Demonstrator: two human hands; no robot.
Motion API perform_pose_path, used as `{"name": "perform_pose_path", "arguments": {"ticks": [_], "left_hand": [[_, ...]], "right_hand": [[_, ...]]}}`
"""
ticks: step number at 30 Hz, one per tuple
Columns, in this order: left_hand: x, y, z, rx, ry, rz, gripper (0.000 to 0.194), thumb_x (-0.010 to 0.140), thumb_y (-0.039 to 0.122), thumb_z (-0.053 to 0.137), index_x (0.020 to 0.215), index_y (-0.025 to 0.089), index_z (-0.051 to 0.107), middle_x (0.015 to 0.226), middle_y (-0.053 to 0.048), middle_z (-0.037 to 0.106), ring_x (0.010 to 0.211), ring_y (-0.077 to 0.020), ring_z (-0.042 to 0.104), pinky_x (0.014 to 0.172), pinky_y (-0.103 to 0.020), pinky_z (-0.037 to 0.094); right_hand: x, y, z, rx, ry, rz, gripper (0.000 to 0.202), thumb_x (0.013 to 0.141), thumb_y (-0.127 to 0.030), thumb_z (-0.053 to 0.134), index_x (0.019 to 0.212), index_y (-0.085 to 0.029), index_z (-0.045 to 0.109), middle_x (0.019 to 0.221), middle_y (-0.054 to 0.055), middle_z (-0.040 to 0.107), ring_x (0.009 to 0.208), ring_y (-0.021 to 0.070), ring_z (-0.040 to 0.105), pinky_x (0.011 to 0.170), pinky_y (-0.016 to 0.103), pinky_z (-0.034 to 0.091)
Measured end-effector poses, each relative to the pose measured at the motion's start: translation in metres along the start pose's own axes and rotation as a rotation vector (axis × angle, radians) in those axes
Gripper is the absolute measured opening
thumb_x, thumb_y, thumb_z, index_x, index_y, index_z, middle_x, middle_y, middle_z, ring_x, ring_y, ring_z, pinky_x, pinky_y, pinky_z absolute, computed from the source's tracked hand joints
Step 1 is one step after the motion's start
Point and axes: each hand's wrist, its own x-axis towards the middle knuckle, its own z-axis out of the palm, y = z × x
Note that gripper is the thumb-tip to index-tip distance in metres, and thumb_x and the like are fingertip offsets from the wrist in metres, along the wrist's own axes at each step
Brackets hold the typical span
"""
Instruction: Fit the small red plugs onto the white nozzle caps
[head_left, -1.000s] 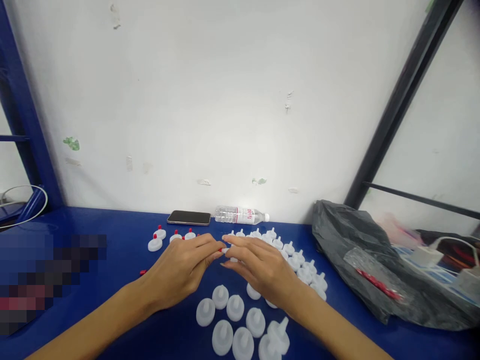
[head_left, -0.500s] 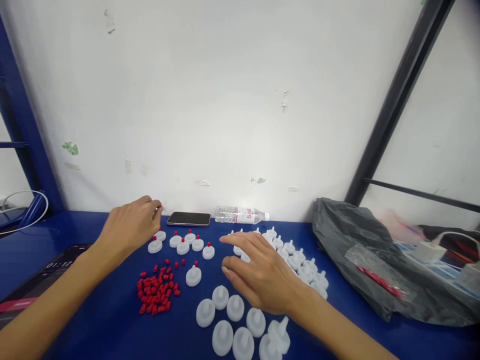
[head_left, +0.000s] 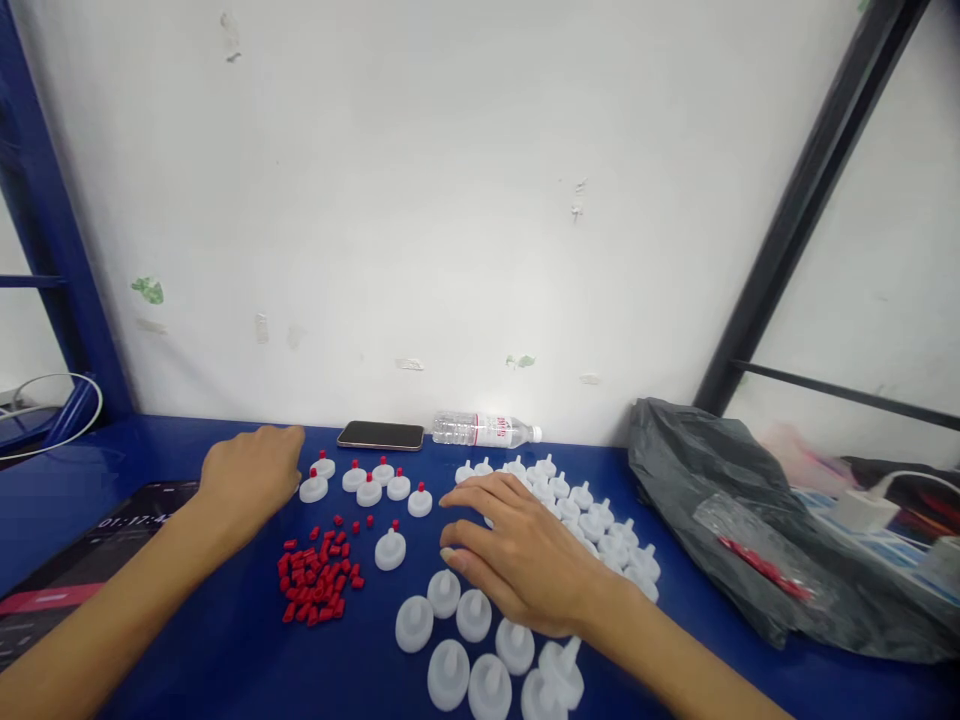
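Note:
My left hand point(head_left: 251, 480) is at the back left, beside the white lids with red tips point(head_left: 313, 487); its fingers are curled and turned away, so what they hold, if anything, is hidden. My right hand point(head_left: 517, 550) hovers with fingers apart and nothing in them, over the right-hand group of white nozzle lids point(head_left: 615, 550). A heap of small red caps point(head_left: 319, 580) lies at centre left. One white lid point(head_left: 390, 549) without a red tip stands right of the heap. Several more uncapped lids point(head_left: 448, 673) stand near the front edge.
A dark phone point(head_left: 381, 436) and a clear bottle point(head_left: 484, 430) lie along the wall. At the left is a large screen point(head_left: 67, 560) showing a timer. A grey plastic bag point(head_left: 705, 500) with a clear packet of red pieces point(head_left: 765, 565) and a white plug point(head_left: 862, 510) are at the right.
My left hand has lowered and moved left, its fingertips turning out of sight, and the red piece seen at them no longer shows. My right hand has stayed nearly still. The view has shifted slightly.

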Motion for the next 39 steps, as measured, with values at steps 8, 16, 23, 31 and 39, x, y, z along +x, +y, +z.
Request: {"name": "perform_pose_path", "arguments": {"ticks": [8,16,23,31,39], "left_hand": [[-0.013,0.068,0.0,-0.134,-0.188,0.397,0.025,0.094,0.031,0.048,0.094,0.027,0.073,0.099,-0.003,0.076,0.092,-0.0235,0.07,0.077,-0.032,0.046],[-0.025,0.068,0.021,-0.234,-0.322,0.491,0.021,0.091,0.023,0.053,0.094,0.026,0.074,0.092,-0.003,0.076,0.085,-0.0226,0.07,0.072,-0.03,0.046],[-0.02,0.07,0.023,-0.25,-0.314,0.476,0.018,0.092,0.025,0.053,0.088,0.023,0.071,0.09,-0.005,0.074,0.083,-0.0231,0.068,0.071,-0.031,0.043],[-0.024,0.077,-0.004,-0.485,-0.587,0.359,0.022,0.089,0.044,0.062,0.085,0.025,0.072,0.067,0.002,0.065,0.061,-0.0172,0.06,0.056,-0.026,0.04],[-0.025,0.081,0.003,-0.77,-0.624,0.292,0.017,0.09,0.036,0.063,0.087,0.021,0.07,0.076,-0.002,0.073,0.071,-0.0195,0.071,0.067,-0.028,0.055]], "right_hand": [[0.001,-0.005,0.0,0.026,-0.081,0.009,0.028,0.109,-0.035,0.046,0.102,-0.021,0.069,0.116,0.005,0.07,0.12,0.022,0.057,0.11,0.043,0.04],[0.001,-0.004,0.003,0.012,-0.074,0.003,0.026,0.108,-0.033,0.048,0.099,-0.021,0.07,0.114,0.004,0.072,0.118,0.0214,0.059,0.114,0.043,0.036],[0.0,-0.003,0.005,0.012,-0.063,-0.004,0.027,0.108,-0.034,0.049,0.097,-0.022,0.07,0.112,0.002,0.074,0.119,0.0197,0.059,0.116,0.042,0.034],[0.0,-0.001,0.006,-0.007,-0.057,-0.011,0.026,0.107,-0.033,0.051,0.097,-0.022,0.072,0.109,0.002,0.076,0.117,0.0196,0.061,0.115,0.042,0.035],[0.0,-0.002,0.01,-0.009,-0.009,0.043,0.026,0.108,-0.035,0.049,0.103,-0.022,0.071,0.103,0.002,0.078,0.115,0.0219,0.063,0.115,0.045,0.035]]}}
